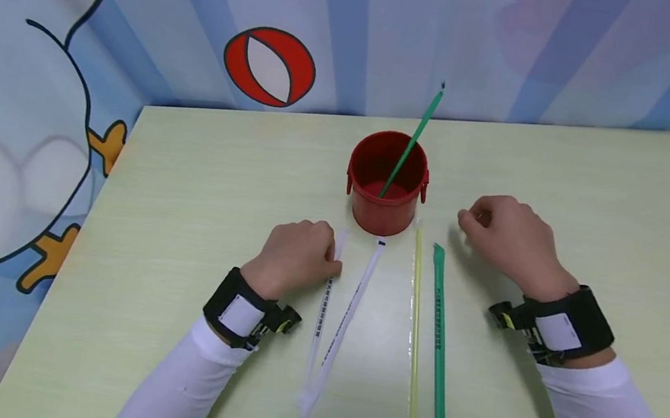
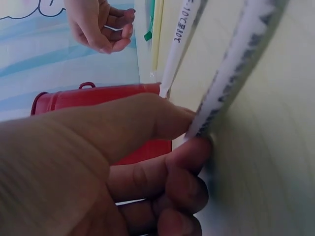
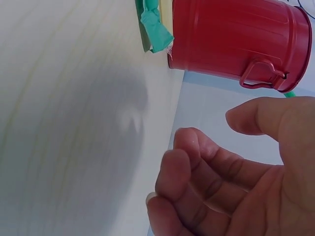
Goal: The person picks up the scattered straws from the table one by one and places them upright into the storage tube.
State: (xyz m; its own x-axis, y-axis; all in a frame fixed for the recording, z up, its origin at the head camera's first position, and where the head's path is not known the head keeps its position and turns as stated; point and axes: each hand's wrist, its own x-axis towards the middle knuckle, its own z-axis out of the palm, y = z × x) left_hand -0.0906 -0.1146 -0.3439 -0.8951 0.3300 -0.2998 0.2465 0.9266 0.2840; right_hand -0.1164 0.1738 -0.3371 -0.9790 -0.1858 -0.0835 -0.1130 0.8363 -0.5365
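My left hand (image 1: 296, 256) pinches the upper part of a white paper-wrapped straw (image 1: 321, 319) between thumb and forefinger, just above the table; dark print runs along its wrapper (image 2: 226, 73). Beside it lies a second white wrapped straw (image 1: 346, 322), leaning toward the first at the near end. Farther right are a yellow straw in a clear wrapper (image 1: 415, 337) and a green wrapped straw (image 1: 439, 351). My right hand (image 1: 507, 238) hovers right of the green one, its fingers loosely curled, with nothing between thumb and fingertips (image 3: 182, 164).
A small red bucket (image 1: 383, 213) with side handles stands behind the straws, and a green straw (image 1: 414, 138) leans inside it. The pale wooden table (image 1: 220, 174) meets a printed cartoon backdrop (image 1: 394, 35) at the back and left.
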